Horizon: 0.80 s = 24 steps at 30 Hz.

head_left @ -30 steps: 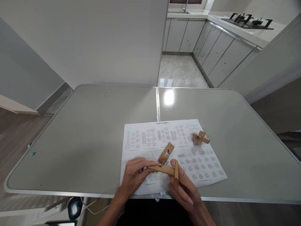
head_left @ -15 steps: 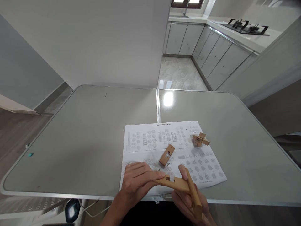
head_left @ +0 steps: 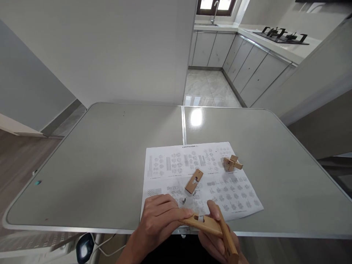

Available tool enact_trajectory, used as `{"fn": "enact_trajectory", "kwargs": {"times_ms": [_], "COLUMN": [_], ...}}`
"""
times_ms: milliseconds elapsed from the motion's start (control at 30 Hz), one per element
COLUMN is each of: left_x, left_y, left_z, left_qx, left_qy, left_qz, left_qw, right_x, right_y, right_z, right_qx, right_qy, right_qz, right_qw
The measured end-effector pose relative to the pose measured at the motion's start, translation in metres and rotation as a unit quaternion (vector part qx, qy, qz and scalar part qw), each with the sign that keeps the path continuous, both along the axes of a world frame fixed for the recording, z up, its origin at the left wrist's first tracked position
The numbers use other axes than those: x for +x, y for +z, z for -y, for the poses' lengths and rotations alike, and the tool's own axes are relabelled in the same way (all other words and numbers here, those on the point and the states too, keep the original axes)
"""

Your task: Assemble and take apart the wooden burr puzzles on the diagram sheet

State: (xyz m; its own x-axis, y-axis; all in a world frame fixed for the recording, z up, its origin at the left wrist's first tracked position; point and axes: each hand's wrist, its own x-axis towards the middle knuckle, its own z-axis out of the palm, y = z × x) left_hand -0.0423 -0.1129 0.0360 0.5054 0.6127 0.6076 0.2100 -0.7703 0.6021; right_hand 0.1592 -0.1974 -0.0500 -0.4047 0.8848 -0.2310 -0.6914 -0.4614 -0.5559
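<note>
At the table's front edge I hold two wooden puzzle pieces crosswise. My left hand (head_left: 162,220) is closed on the left end of a notched wooden puzzle piece (head_left: 207,224), its thumb and fingers pinching it. My right hand (head_left: 217,238) grips a second wooden puzzle piece (head_left: 227,236), which meets the right end of the notched one; whether they interlock I cannot tell. Beyond my hands a loose wooden piece with a cut-out (head_left: 194,181) lies on the printed instruction sheet (head_left: 165,179). Farther right on the sheet sits a small wooden cross-shaped assembly (head_left: 232,163).
The grey folding table (head_left: 96,165) has a metal seam down its middle. A small teal bit (head_left: 37,182) lies near its left edge. Below the table at the left are a dark rounded object (head_left: 84,247) and white cables (head_left: 106,251). A white wall (head_left: 123,51) stands behind.
The view has shifted slightly, and my hands with the two pieces sit a little lower in the picture. Both grips look the same. The loose piece and the cross-shaped assembly stay on the sheet.
</note>
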Motion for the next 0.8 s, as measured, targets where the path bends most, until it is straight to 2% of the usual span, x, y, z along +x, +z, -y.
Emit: {"fn": "enact_trajectory", "kwargs": {"times_ms": [100, 300, 400, 533, 600, 667, 700, 800], "left_x": [0.0, -0.005, -0.005, -0.003, -0.003, -0.002, -0.001, 0.0], "left_y": [0.0, -0.004, -0.008, -0.011, -0.01, -0.007, -0.005, 0.001], "left_z": [0.001, 0.001, 0.002, 0.003, 0.003, 0.003, 0.002, 0.0], "left_qx": [-0.001, -0.023, -0.03, -0.033, -0.035, -0.031, -0.028, -0.021], "left_qy": [-0.008, -0.021, -0.021, -0.011, -0.004, -0.001, -0.001, -0.005], "left_qz": [0.007, 0.002, 0.004, 0.006, 0.006, 0.014, 0.02, 0.031], "left_qw": [1.0, 1.0, 0.999, 0.999, 0.999, 0.999, 0.999, 0.999], "right_x": [0.0, -0.002, -0.006, -0.006, 0.001, 0.011, 0.015, 0.02], "right_y": [0.005, -0.001, -0.003, 0.013, 0.026, 0.037, 0.041, 0.039], "right_z": [0.0, 0.005, 0.006, 0.002, -0.001, -0.003, -0.004, -0.003], "right_qx": [0.018, 0.017, 0.012, 0.031, 0.041, -0.001, 0.003, 0.015], "right_qy": [-0.061, -0.034, -0.044, -0.05, -0.039, -0.02, -0.003, 0.003], "right_qz": [-0.076, -0.124, -0.134, -0.149, -0.137, -0.069, -0.053, -0.018], "right_qw": [0.995, 0.992, 0.99, 0.987, 0.989, 0.997, 0.999, 1.0]}}
